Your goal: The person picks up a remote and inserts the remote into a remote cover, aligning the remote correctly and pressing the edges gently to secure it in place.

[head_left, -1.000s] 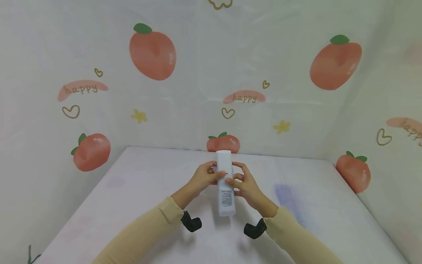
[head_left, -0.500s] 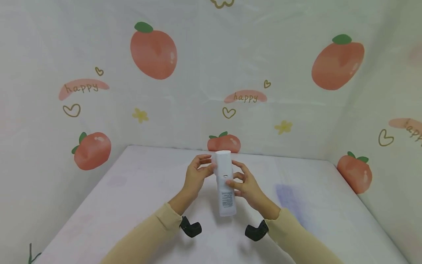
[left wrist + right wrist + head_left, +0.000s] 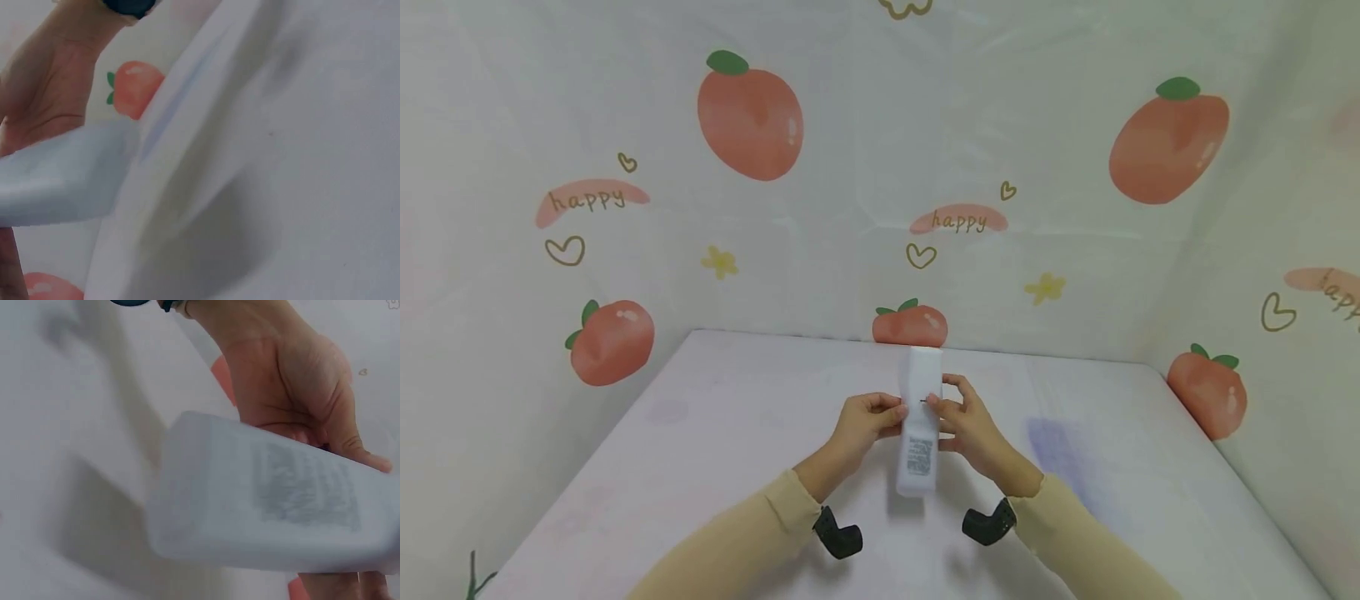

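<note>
Our left hand [image 3: 859, 423] sits lower than half a second ago, pinching the left edge of the white bottle [image 3: 919, 425] between our hands, while our right hand [image 3: 976, 429] grips its right side, probably so opposing holds steady it.

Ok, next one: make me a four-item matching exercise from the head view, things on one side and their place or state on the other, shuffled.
Things:
1. Left hand
2. White container
3. Right hand
4. Purple patch

Place or state:
A. On the tabletop
B. Thumb by the small dark mark
C. Pinching the container's left edge
D. Held between both hands

Pairs: 1-C, 2-D, 3-B, 4-A
</note>
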A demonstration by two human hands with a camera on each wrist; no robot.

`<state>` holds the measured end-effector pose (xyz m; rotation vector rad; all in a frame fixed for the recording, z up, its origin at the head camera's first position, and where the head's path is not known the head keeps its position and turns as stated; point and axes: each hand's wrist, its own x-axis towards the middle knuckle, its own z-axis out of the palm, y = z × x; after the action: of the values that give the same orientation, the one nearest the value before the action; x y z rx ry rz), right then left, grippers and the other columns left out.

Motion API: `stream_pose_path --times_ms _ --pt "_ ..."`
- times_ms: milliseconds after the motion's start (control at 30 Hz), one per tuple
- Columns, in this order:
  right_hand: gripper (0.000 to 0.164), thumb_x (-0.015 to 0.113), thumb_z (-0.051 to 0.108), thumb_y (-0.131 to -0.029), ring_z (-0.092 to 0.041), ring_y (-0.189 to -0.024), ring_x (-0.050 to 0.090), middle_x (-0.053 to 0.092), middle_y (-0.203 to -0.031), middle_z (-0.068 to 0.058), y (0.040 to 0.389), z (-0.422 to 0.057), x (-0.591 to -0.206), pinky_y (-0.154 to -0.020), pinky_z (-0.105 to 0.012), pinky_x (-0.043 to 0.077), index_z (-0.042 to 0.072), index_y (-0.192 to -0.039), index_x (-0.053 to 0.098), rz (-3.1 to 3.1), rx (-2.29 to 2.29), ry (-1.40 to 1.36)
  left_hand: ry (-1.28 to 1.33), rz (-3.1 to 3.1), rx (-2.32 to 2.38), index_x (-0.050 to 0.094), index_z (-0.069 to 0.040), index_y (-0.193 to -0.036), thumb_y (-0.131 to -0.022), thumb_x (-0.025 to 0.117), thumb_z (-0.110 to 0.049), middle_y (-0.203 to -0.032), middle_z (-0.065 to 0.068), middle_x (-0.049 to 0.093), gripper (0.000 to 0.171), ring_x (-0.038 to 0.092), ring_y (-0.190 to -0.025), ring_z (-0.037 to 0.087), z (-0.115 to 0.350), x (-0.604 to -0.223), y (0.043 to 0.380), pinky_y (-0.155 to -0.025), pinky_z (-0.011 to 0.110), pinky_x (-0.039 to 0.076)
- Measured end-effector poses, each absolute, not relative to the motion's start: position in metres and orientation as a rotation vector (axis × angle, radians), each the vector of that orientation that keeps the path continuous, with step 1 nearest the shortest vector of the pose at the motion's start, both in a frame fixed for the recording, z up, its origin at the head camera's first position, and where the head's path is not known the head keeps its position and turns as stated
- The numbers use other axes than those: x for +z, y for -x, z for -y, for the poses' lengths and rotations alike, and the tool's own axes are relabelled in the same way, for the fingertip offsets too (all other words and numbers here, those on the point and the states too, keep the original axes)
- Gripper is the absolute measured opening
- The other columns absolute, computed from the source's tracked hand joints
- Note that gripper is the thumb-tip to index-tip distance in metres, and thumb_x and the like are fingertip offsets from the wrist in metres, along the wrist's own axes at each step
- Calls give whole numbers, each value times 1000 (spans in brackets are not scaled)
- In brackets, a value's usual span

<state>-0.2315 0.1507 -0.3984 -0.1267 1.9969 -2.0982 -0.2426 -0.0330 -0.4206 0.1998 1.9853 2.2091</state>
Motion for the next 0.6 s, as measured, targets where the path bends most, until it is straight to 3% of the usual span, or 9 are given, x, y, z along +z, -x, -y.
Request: stream_pose_path --times_ms 200,333,600 --pt "41 56 23 -98 -23 -93 66 66 -106 -10 235 -157 -400 -78 -45 57 9 -127 31 -2031 -2019 199 -131 -1896 2232 64 -1 -84 -90 68 -7 -78 -3 64 9 64 -71 8 27 -424 238 -74 27 58" --pt "39 52 25 -101 -20 -91 65 64 -107 -11 234 -161 -402 -78 -44 57 8 -125 27 -2039 -1947 275 -68 -1850 2278 62 -8 -77 -90 67 -6 -77 -4 62 14 62 -69 8 23 -424 235 -71 24 56" --pt "44 50 31 -101 -20 -89 66 60 -106 -16 236 -162 -398 -77 -44 58 6 -126 23 -2079 -1886 357 31 -1782 2370 57 -11 -73 -91 64 -2 -77 -4 58 21 58 -70 9 13 -419 234 -70 22 52"
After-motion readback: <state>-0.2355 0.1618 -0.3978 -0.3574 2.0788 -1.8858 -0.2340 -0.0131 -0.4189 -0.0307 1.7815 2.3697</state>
